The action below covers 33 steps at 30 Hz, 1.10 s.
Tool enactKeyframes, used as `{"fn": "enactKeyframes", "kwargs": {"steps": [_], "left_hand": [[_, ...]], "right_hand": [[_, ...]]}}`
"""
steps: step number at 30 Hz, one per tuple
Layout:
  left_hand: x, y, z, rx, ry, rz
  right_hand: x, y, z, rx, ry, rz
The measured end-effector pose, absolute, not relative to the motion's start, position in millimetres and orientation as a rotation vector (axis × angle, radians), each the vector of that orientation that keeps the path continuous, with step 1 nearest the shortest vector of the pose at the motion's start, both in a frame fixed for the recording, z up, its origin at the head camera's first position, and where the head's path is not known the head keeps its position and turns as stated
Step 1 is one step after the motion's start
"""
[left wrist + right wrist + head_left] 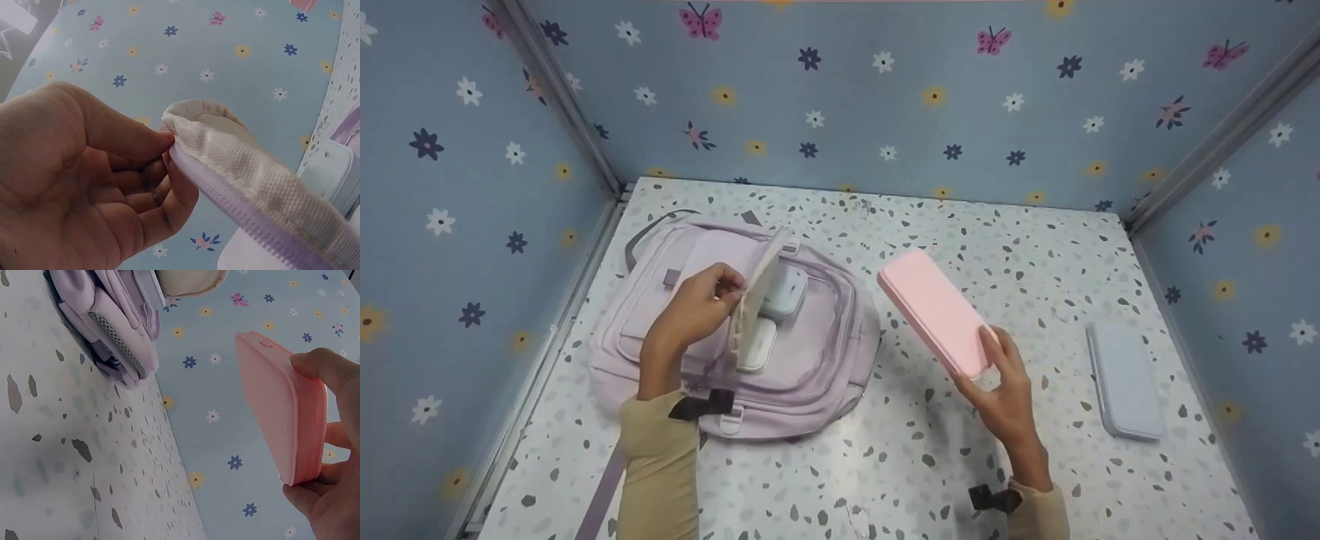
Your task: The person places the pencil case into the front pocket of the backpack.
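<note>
A lilac backpack (810,352) lies on the table with its front pocket unzipped. My left hand (694,304) pinches the edge of the pocket flap (242,174) between thumb and fingers and holds it raised; the cream lining and lilac zipper teeth show in the left wrist view. Inside the pocket sit a pale blue case (786,291) and a white case (757,346), both partly behind the flap. To the right of the backpack, my right hand (1003,390) grips a pink rectangular case (937,311) by its near end, tilted above the table. The right wrist view shows the pink case from its side.
A light blue-grey rectangular case (1125,379) lies at the right side of the speckled table (900,465). Flowered panels (855,97) with metal frame posts (562,97) stand at the back and both sides. A lilac strap (601,491) trails toward the front left.
</note>
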<state>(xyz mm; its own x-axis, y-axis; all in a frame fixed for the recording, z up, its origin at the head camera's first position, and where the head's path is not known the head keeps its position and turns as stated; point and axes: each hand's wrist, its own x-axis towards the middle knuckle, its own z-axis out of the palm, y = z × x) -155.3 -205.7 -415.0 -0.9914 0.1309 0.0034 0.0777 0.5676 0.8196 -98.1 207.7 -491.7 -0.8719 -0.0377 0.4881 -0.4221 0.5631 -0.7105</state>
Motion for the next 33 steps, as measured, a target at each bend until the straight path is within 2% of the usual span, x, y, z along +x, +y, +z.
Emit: {"fn": "enactKeyframes", "kwargs": {"steps": [4,15,33], "left_hand": [[-155.7,-204.8,-415.3,0.181,2.720,1.428],[-156.5,-205.3,-415.9,0.215,2.712,1.419],[-154.2,-203.0,-412.8,0.202,2.682,1.408]], "right_hand": [[-94.2,196.1,-485.7,0.400,-2.419,1.266],[-102.5,184.8,-524.6,0.545,-2.522,1.281],[-100.2,137.7,-535.4,0.884,-2.598,1.209]]}}
